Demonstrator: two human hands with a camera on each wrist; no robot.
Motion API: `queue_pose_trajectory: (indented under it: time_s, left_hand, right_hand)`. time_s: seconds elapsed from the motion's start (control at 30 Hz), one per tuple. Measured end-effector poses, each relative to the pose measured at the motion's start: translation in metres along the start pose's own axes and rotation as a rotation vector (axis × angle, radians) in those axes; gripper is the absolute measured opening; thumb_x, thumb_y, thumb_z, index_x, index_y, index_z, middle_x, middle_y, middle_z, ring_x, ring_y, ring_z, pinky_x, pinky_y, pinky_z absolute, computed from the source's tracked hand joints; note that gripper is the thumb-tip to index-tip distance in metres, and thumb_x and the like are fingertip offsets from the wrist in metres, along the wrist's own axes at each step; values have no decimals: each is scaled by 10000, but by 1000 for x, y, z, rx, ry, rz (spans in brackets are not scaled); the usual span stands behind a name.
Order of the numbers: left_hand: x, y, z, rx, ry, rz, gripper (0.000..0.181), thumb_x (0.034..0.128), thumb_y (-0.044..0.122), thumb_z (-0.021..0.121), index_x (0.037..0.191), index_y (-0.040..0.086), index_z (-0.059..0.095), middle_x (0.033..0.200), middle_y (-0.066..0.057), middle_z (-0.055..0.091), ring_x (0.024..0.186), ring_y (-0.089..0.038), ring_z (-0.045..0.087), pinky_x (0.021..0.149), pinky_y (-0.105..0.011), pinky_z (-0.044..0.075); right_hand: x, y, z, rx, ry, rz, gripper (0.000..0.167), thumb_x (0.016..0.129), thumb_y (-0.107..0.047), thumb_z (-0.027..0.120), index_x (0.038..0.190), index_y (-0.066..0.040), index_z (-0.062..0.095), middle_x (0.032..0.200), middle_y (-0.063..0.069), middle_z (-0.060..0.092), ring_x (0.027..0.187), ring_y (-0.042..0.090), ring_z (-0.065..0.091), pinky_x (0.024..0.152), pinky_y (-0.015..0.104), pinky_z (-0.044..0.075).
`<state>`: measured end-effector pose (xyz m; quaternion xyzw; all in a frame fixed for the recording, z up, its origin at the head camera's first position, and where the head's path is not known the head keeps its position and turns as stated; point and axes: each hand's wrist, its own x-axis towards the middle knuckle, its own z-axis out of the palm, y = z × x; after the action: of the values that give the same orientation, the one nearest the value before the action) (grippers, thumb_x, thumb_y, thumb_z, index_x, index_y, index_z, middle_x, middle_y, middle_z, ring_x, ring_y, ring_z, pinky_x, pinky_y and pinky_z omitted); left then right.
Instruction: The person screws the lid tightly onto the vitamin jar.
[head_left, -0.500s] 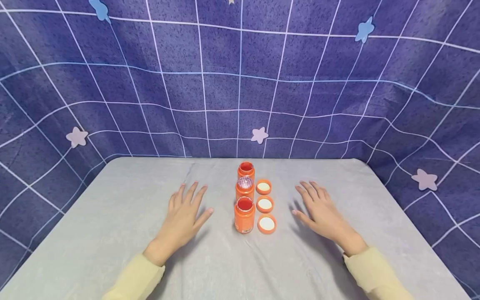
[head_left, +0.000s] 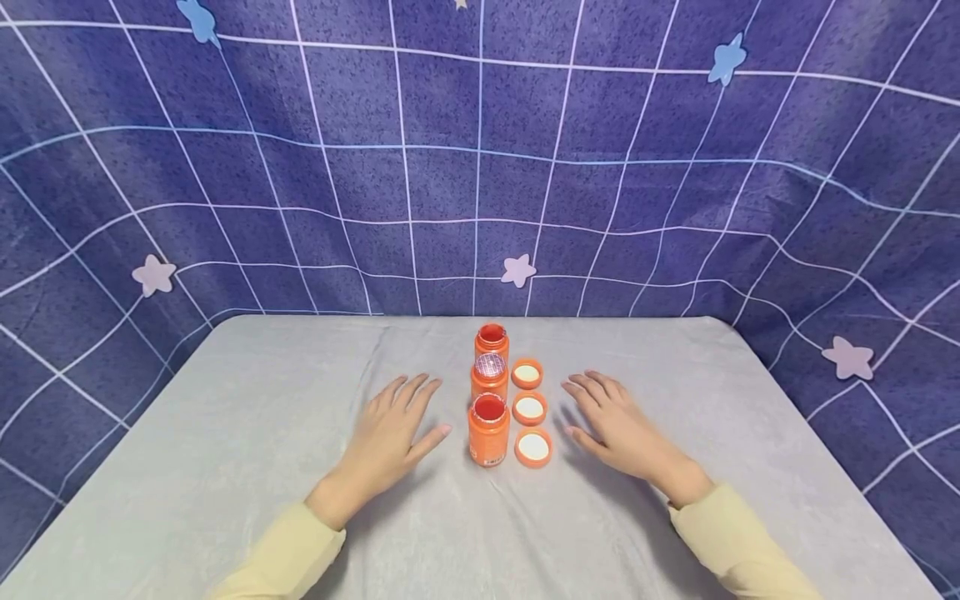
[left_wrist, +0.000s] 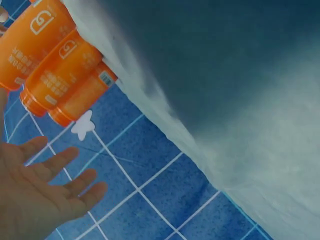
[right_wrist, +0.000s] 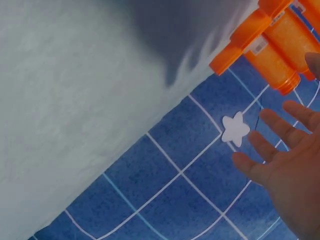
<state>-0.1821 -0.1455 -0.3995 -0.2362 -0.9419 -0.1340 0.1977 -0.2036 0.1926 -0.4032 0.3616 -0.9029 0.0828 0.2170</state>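
Three orange bottles stand upright in a row running away from me. The near bottle [head_left: 489,442] and the far bottle [head_left: 492,340] show open red mouths; on the middle bottle [head_left: 490,367] a shiny silvery seal covers the mouth. Right of them lie three orange caps, white insides up: a near cap [head_left: 533,448], a middle cap [head_left: 529,408] and a far cap [head_left: 527,374]. My left hand [head_left: 390,437] hovers left of the bottles with fingers spread, touching nothing. To the right of the caps, my right hand [head_left: 626,429] also hovers with extended fingers and holds nothing.
A grey cloth-covered table [head_left: 247,433] lies under everything. Behind it and at both sides hangs a blue-purple curtain [head_left: 442,183] with a grid and star pattern.
Both hands have moved inward, the left to the right and the right to the left, nearer the bottles and caps. The bottles and caps have not moved.
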Motion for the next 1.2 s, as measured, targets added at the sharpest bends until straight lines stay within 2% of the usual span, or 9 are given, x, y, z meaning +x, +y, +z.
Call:
queue_pose_trajectory:
  time_s: [0.23,0.4,0.57,0.77,1.0,1.2]
  left_hand:
    - [3,7,4,-28,-4,73,652,852,521,538,1354,126,409,1348,-74,467,1223,-286,432,976,-481,359]
    - [5,12,9,-66,-21,98,654,842,517,559,1344,120,422,1325,-42,489,1209,-242,448,979,-447,366]
    - [6,17,14,-112,-45,100,667,823,520,584,1343,135,422,1305,-28,513,1195,-219,467,971,-432,376]
    - [6,22,19,-166,-82,91,686,807,517,605,1351,148,408,1281,-34,536,1169,-219,493,957,-427,390]
    - [7,24,20,-188,-110,71,721,792,522,617,1364,143,396,1278,-41,544,1156,-212,504,962,-412,387]
    - [9,25,21,-196,-129,72,729,793,531,609,1376,154,383,1296,-34,535,1158,-206,502,963,-420,387]
  right_hand:
    - [4,-7,5,2,-25,-73,560,813,-293,638,1268,-16,468,1226,134,514,1202,359,416,1009,502,320]
    - [6,-12,10,5,-33,-124,522,795,-278,660,1227,-32,502,1183,111,530,1172,346,439,987,493,343]
    - [7,-16,13,10,-26,-169,483,771,-243,679,1182,-39,529,1142,106,544,1124,338,475,949,480,374]
    - [8,-22,16,32,-66,-207,499,729,-200,700,1175,-43,539,1103,81,551,1110,317,480,953,455,372]
    - [9,-28,17,41,-131,-197,488,756,-274,686,1181,-78,548,1094,33,551,1125,286,467,963,437,361]
    - [9,-29,21,47,-142,-190,462,790,-314,658,1174,-80,554,1099,20,558,1129,278,471,976,430,353]
